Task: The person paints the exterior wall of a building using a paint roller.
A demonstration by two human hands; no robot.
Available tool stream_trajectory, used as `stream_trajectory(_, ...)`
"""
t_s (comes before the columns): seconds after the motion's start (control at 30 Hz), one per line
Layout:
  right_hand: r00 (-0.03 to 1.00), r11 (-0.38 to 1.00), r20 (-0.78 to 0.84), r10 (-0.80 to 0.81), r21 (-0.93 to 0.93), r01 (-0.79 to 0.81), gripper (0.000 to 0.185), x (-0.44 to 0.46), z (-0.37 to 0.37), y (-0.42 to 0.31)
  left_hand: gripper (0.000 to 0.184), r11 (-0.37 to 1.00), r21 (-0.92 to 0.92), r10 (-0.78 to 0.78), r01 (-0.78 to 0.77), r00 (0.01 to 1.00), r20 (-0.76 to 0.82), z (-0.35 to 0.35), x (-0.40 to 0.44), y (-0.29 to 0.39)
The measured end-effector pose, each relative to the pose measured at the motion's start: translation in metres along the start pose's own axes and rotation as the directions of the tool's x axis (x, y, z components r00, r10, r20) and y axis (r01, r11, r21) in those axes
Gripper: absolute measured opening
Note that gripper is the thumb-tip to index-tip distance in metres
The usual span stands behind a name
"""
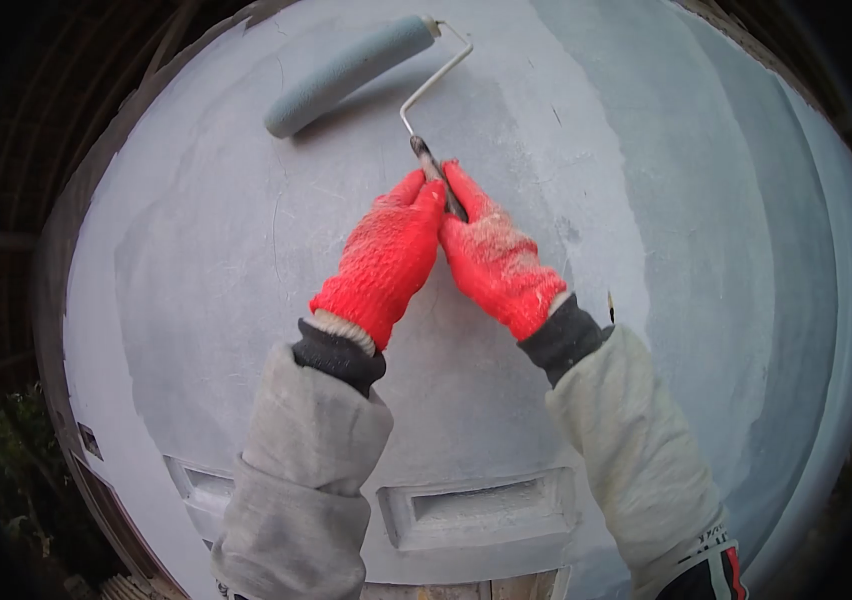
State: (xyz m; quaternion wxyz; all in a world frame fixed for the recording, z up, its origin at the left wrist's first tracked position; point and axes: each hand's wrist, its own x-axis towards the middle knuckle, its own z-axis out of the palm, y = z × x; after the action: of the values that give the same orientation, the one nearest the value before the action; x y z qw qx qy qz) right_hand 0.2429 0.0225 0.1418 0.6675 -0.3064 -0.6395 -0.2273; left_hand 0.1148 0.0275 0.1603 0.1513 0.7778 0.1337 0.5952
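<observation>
Both my hands wear red gloves with pale dust on them. My left hand [386, 255] and my right hand [494, 250] are closed together around the dark handle of a paint roller [351, 75]. Its pale blue-grey sleeve lies tilted at the top of the view, left end lower, close to or on the wall; contact is hard to tell. A bent white wire frame [433, 88] joins the sleeve to the handle. Behind it all stands a wall [216, 300] with white and blue-grey patches, the greyer ones mostly at the right.
Low on the wall is a recessed vent opening [476, 508], with another recess [208, 488] to its left. Wood [466, 590] shows at the bottom edge. Dark roof structure [96, 110] is at the upper left, above green plants [21, 470].
</observation>
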Motion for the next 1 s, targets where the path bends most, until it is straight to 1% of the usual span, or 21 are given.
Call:
stream_trajectory(0.03, 0.991, 0.994, -0.073, -0.111, 0.008, 0.112, 0.05, 0.01, 0.001, -0.002, 0.05, 0.997, 0.076, 0.036, -0.027, 0.991, -0.125, -0.002, -0.004, 0.0)
stream_trajectory(0.07, 0.991, 0.993, -0.067, -0.118, 0.006, 0.119, 0.05, 0.023, -0.002, -0.005, 0.051, 0.987, 0.156, 0.079, -0.04, 0.965, -0.25, -0.005, -0.01, 0.001)
stream_trajectory(0.13, 1.0, 0.99, 0.011, 0.023, 0.142, -0.025, 0.044, 0.054, -0.018, -0.017, 0.054, 0.974, 0.225, 0.07, -0.01, 0.963, -0.259, -0.014, -0.031, 0.015)
stream_trajectory(0.17, 0.996, 0.997, -0.035, -0.081, 0.004, 0.081, 0.04, 0.08, -0.025, -0.009, 0.048, 0.958, 0.286, 0.119, -0.029, 0.946, -0.301, -0.018, -0.041, 0.018)
stream_trajectory(0.23, 0.984, 0.971, -0.057, -0.17, -0.179, 0.158, 0.033, 0.128, -0.044, -0.006, 0.042, 0.938, 0.346, 0.165, -0.039, 0.925, -0.343, -0.025, -0.055, 0.012)
stream_trajectory(0.27, 0.987, 0.965, -0.046, -0.151, -0.222, 0.137, 0.03, 0.142, -0.056, -0.018, 0.039, 0.918, 0.383, 0.235, -0.1, 0.917, -0.324, -0.03, -0.06, 0.007)
stream_trajectory(0.3, 0.995, 0.987, -0.059, -0.081, -0.143, 0.072, 0.023, 0.146, -0.062, -0.032, 0.037, 0.894, 0.418, 0.303, -0.16, 0.904, -0.302, -0.035, -0.066, 0.0)
stream_trajectory(0.33, 0.998, 0.998, -0.066, -0.01, -0.065, 0.005, 0.018, 0.152, -0.064, -0.039, 0.037, 0.898, 0.413, 0.297, -0.154, 0.903, -0.31, -0.039, -0.073, -0.005)
stream_trajectory(0.4, 0.99, 0.975, -0.064, 0.128, 0.19, -0.114, 0.02, 0.182, -0.068, -0.032, 0.034, 0.862, 0.471, 0.347, -0.19, 0.897, -0.273, -0.045, -0.085, -0.015)
stream_trajectory(0.43, 0.991, 0.976, -0.057, 0.125, 0.185, -0.113, 0.02, 0.192, -0.069, -0.03, 0.033, 0.85, 0.475, 0.381, -0.228, 0.889, -0.256, -0.048, -0.092, -0.018)
stream_trajectory(0.53, 0.963, 0.94, -0.048, 0.265, 0.234, -0.247, 0.019, 0.213, -0.075, -0.029, 0.035, 0.806, 0.503, 0.461, -0.31, 0.863, -0.206, -0.052, -0.105, -0.035)
stream_trajectory(0.6, 0.95, 0.923, -0.049, 0.31, 0.254, -0.288, 0.019, 0.209, -0.085, -0.025, 0.038, 0.813, 0.494, 0.447, -0.308, 0.874, -0.191, -0.053, -0.117, -0.042)
stream_trajectory(0.63, 0.981, 0.981, -0.042, 0.191, -0.016, -0.191, 0.018, 0.189, -0.091, -0.022, 0.04, 0.79, 0.511, 0.468, -0.339, 0.872, -0.145, -0.054, -0.125, -0.045)
stream_trajectory(0.67, 0.998, 0.956, -0.001, 0.069, -0.286, -0.066, 0.017, 0.169, -0.093, -0.024, 0.041, 0.766, 0.524, 0.492, -0.372, 0.864, -0.104, -0.056, -0.132, -0.049)
stream_trajectory(0.73, 0.968, 0.958, -0.111, 0.224, -0.16, -0.239, 0.021, 0.132, -0.087, -0.034, 0.043, 0.786, 0.489, 0.471, -0.378, 0.879, -0.078, -0.059, -0.149, -0.054)
stream_trajectory(0.8, 0.967, 0.959, -0.143, 0.21, -0.163, -0.233, 0.03, 0.152, -0.087, -0.029, 0.044, 0.819, 0.425, 0.417, -0.386, 0.908, 0.02, -0.057, -0.158, -0.056)
stream_trajectory(0.87, 0.994, 0.958, 0.032, 0.103, -0.274, -0.09, 0.034, 0.195, -0.088, -0.028, 0.046, 0.809, 0.433, 0.421, -0.397, 0.906, 0.043, -0.052, -0.161, -0.056)
stream_trajectory(0.9, 0.996, 0.945, -0.077, 0.041, -0.32, -0.064, 0.027, 0.198, -0.073, -0.034, 0.049, 0.801, 0.437, 0.425, -0.41, 0.903, 0.067, -0.051, -0.162, -0.056)
stream_trajectory(0.93, 0.996, 0.947, -0.08, 0.038, -0.316, -0.062, 0.027, 0.199, -0.074, -0.033, 0.053, 0.79, 0.441, 0.431, -0.425, 0.898, 0.093, -0.051, -0.164, -0.056)
stream_trajectory(0.97, 1.0, 0.919, 0.013, 0.023, -0.395, -0.016, 0.027, 0.198, -0.08, -0.03, 0.052, 0.8, 0.414, 0.437, -0.434, 0.895, 0.094, -0.052, -0.167, -0.056)
stream_trajectory(1.0, 0.966, 0.83, 0.127, -0.224, -0.495, 0.257, 0.028, 0.201, -0.095, -0.013, 0.052, 0.8, 0.407, 0.444, -0.441, 0.891, 0.093, -0.055, -0.171, -0.054)
